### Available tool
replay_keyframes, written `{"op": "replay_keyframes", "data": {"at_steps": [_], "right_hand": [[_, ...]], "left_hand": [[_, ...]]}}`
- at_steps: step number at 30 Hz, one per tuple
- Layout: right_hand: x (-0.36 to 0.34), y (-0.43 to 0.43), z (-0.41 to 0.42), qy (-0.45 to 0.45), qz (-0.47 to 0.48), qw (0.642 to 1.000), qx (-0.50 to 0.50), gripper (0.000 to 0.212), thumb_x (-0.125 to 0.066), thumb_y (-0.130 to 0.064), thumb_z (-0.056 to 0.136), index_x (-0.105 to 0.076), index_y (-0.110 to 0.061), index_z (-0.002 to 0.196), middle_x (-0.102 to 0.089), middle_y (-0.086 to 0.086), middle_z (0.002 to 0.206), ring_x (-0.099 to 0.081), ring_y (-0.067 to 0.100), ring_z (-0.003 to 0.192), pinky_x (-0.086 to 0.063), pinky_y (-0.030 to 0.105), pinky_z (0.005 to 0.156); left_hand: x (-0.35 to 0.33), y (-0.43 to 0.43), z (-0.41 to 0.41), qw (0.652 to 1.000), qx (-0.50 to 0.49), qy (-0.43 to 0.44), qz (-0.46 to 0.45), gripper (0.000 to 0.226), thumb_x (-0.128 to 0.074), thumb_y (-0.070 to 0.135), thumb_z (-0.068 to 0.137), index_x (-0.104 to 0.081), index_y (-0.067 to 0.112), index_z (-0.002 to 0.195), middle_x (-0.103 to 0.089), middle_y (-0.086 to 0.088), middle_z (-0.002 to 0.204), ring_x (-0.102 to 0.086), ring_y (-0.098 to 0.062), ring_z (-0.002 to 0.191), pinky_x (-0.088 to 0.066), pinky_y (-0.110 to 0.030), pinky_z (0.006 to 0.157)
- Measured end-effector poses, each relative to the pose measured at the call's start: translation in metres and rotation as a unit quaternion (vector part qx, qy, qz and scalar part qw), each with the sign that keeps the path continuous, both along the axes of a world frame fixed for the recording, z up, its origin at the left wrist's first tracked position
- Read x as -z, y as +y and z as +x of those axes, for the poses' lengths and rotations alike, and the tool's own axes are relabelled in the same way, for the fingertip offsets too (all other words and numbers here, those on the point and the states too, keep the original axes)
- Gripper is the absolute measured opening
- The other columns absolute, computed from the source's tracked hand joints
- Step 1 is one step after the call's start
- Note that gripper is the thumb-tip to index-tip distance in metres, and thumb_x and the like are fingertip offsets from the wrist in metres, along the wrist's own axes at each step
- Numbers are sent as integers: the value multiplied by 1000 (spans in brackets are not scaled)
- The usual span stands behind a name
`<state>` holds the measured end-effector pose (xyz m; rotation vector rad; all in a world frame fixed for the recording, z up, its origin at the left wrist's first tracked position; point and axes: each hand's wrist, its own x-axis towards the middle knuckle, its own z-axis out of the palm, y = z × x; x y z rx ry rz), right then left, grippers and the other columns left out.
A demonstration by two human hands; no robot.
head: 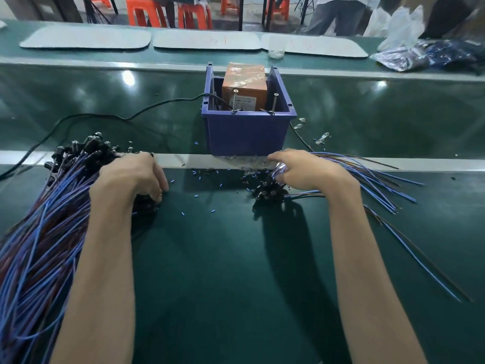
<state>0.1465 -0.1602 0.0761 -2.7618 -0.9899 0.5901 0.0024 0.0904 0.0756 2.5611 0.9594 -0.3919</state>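
Looks like a sorting/batching step: the person is pulling leads from the big wire pile on the left and building up a small bunch on the right.

Right hand is clamping that bunch, fingers curled tight round it. The black heads are hanging just below the fist, touching the green mat, and the tails are fanning out to the right.

Left hand is resting on the head end of the pile, fingers curled down into it. I can't tell whether it's actually pinching a lead.

My read of the next move: left needs to single out one lead by its head and pass it across without dragging neighbours. The pile is tangled, so snagging is the risk.

Blue bin is sitting just beyond both hands, and nobody's touching it.
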Motion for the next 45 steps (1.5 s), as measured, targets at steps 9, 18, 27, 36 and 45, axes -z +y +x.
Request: {"op": "replay_keyframes", "data": {"at_steps": [9,18,27,36,45], "right_hand": [[-9,-3,-4,15,37,999,-3,45,-48,-33,99,-41,-20,142,-48,5,138,-43,22,126,-33,28,96],[-20,1,-14,32,124,992,-12,38,-47,-31,99,-48,-21,136,-60,-4,119,-56,14,97,-37,23,81],[-25,4,-19,41,126,991,-30,38,-49,-33,98,-50,-22,135,-60,-8,106,-55,13,100,-36,21,81],[-25,1,-18,50,130,990,-27,38,-50,-35,98,-50,-22,134,-65,-7,110,-59,14,93,-44,26,85],[-26,2,-20,55,146,987,-37,37,-49,-36,98,-51,-23,133,-66,-7,109,-55,11,91,-40,24,83]], "left_hand": [[1,0,2,1000,-20,9,-10,28,-90,8,53,-74,29,60,-71,14,66,-66,-11,85,-52,-32,89],[-1,-10,7,995,-9,-93,44,20,-79,13,62,-72,32,63,-72,5,76,-65,-19,82,-52,-30,78],[-9,5,-9,999,-49,4,23,22,-94,27,48,-75,31,57,-71,2,78,-64,-22,86,-51,-32,79],[-8,-4,-2,996,-60,29,55,26,-94,26,47,-74,29,64,-71,1,84,-63,-23,88,-48,-28,71],[-16,-13,-1,995,-43,-6,85,20,-90,28,59,-75,29,71,-70,-5,93,-62,-28,96,-48,-33,80]]}}
